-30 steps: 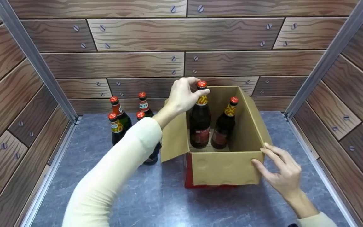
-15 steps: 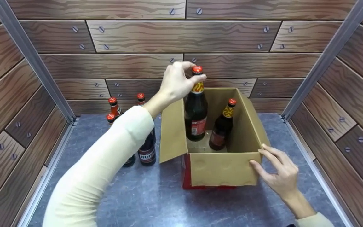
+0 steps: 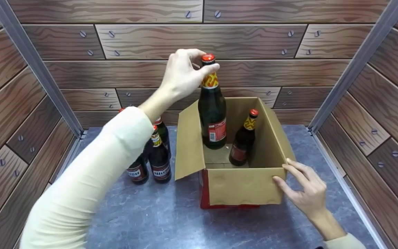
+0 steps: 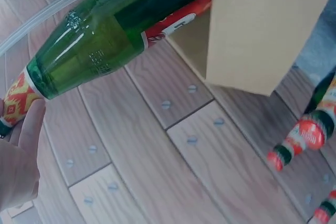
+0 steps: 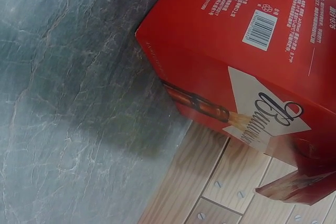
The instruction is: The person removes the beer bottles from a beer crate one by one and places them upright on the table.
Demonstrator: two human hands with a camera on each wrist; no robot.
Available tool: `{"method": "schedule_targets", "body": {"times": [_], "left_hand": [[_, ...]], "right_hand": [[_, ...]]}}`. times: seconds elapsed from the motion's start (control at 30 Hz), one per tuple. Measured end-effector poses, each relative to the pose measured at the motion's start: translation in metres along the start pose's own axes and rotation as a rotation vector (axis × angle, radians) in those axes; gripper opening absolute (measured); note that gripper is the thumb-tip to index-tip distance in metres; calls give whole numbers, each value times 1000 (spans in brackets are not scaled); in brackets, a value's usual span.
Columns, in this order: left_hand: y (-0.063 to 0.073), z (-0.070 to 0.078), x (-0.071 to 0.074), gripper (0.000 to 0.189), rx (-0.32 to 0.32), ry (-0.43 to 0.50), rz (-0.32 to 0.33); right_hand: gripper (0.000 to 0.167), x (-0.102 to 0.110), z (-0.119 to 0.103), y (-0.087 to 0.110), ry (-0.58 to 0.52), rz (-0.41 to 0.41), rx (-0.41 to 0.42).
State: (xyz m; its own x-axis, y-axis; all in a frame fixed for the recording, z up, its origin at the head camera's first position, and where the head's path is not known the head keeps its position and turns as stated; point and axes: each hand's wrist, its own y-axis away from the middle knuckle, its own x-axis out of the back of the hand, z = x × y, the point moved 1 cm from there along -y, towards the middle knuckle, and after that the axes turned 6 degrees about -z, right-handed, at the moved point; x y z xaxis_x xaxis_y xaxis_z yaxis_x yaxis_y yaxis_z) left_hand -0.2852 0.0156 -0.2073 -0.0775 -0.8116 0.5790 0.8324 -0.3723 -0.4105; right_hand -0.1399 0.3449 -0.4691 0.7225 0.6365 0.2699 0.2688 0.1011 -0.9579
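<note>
My left hand point(image 3: 187, 74) grips a beer bottle point(image 3: 212, 107) by its neck, just under the red cap. In the left wrist view this beer bottle point(image 4: 94, 43) shows green glass and a patterned neck label. Its base hangs inside the open cardboard box point(image 3: 245, 186), raised off the box floor. A second beer bottle point(image 3: 243, 141) stands in the box on the right. My right hand point(image 3: 306, 188) holds the box's near right corner, thumb on the front flap and fingers at the side flap. Red printed walls of the box point(image 5: 236, 51) fill much of the right wrist view.
Several beer bottles point(image 3: 159, 159) stand on the grey marbled table point(image 3: 150, 214) left of the box, partly hidden by my left sleeve point(image 3: 105, 159). One box flap point(image 3: 189, 145) folds out toward them. Wood-patterned walls point(image 3: 199, 41) enclose the back and sides.
My left hand has risen and shifted left, lifting the beer bottle from near the box floor. My right hand stays on the box corner.
</note>
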Motion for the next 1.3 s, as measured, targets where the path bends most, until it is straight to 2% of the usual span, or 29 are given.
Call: {"method": "schedule_targets", "body": {"times": [0.17,0.43,0.87,1.0,1.17,1.3], "left_hand": [[3,9,12,32,-17,33,8],[11,21,28,32,-23,21,25],[28,28,48,33,-2,34,67],[35,27,55,33,5,8,68],[49,20,67,34,40,26,76],[61,13,76,33,48,-3,74]], "right_hand": [[53,0,-1,0,-2,5,3],[52,0,-2,0,-1,6,1],[52,1,1,0,4,-8,7],[52,0,2,0,5,-6,3],[53,0,1,1,-4,0,3],[53,0,0,0,-3,6,-1]]}}
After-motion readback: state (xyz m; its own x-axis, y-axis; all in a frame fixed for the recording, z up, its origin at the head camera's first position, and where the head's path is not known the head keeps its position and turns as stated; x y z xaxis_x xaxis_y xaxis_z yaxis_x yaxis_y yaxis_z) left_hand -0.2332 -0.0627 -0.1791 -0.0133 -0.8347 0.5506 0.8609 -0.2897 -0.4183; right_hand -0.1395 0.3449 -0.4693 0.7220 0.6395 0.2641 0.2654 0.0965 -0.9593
